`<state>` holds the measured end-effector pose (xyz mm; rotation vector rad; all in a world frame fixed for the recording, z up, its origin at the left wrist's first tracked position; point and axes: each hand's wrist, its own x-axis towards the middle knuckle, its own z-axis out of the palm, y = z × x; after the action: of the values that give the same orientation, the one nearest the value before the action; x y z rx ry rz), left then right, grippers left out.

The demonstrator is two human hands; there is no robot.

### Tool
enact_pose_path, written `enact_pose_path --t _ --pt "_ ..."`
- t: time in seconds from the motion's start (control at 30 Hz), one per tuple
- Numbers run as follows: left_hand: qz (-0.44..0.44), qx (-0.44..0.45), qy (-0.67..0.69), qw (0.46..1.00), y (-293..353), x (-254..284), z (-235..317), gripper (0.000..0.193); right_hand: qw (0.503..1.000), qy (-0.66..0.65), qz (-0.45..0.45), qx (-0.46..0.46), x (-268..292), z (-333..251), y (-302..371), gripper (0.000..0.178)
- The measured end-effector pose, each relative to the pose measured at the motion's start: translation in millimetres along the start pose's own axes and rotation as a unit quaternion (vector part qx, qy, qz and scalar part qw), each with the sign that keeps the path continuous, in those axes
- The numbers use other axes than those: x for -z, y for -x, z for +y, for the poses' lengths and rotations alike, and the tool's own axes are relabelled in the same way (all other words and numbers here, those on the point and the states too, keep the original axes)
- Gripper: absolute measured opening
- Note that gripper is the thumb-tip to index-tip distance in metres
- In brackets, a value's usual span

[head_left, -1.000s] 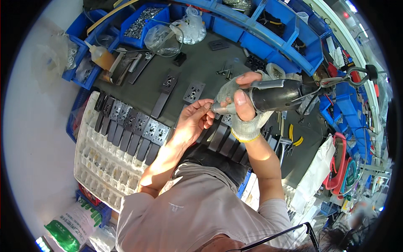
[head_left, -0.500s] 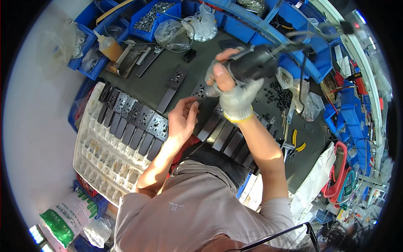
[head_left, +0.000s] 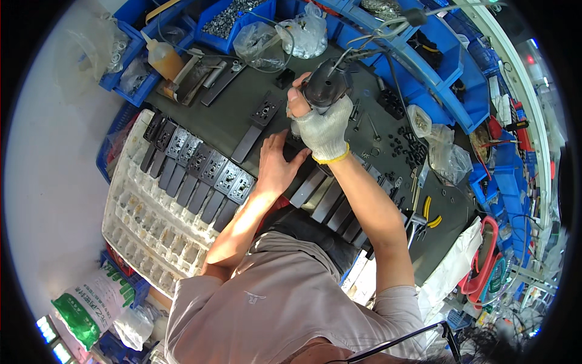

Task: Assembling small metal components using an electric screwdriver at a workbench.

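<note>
My right hand (head_left: 324,128), in a white fingerless work glove, grips a black corded power screwdriver (head_left: 327,86). The tool stands nearly upright, its lower end pointing at the bench and mostly hidden by the glove. Right under it, my bare left hand (head_left: 277,168) has thumb and fingers around a dark metal part (head_left: 293,145), largely covered by both hands. To its left lies a similar dark part, a plate with holes (head_left: 264,111) on a long bar. More of these bars (head_left: 308,186) lie side by side beneath my right forearm.
A row of dark plated parts (head_left: 212,168) lies along a white molded tray (head_left: 154,236) at left. Blue bins (head_left: 209,31) ring the bench's far side. Small black pieces (head_left: 409,145), loose screws (head_left: 373,127) and yellow-handled pliers (head_left: 431,212) lie at right.
The screwdriver has swung from tilted to nearly upright, and my right hand has shifted left with it. My left hand has moved slightly right and closer in around the dark part.
</note>
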<state>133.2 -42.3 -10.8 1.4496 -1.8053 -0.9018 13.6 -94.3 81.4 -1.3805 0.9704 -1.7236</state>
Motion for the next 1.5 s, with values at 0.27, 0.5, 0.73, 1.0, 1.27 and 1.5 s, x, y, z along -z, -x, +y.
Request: enact_pose_path --t 0.27,0.5,0.73,1.0,1.27,1.5 --pt "0.015 -0.003 -0.008 1.000 -0.4 -2.4 2.0 0.065 1.000 0.012 -0.002 -0.003 -0.1 5.2 -2.7 0.020" --pt "0.025 -0.007 -0.022 0.999 0.6 -8.4 -10.2 0.057 1.000 0.003 0.008 -0.012 -4.1 6.9 4.2 0.021" --pt "0.001 0.001 -0.041 0.999 0.5 -10.1 -12.5 0.066 0.999 0.031 0.003 0.034 -6.6 9.8 2.7 0.024" --pt "0.006 0.010 -0.033 0.999 1.9 -9.2 -9.8 0.065 0.999 0.027 0.009 0.027 -5.2 17.3 5.7 0.024" --pt "0.019 -0.008 -0.023 1.000 1.0 -11.5 1.4 0.073 0.987 -0.103 0.093 -0.077 24.0 -36.8 0.5 0.026" --pt "-0.019 -0.235 0.018 0.972 -32.6 -8.9 69.1 0.026 0.976 -0.081 0.189 0.073 95.5 -118.9 12.5 0.030"
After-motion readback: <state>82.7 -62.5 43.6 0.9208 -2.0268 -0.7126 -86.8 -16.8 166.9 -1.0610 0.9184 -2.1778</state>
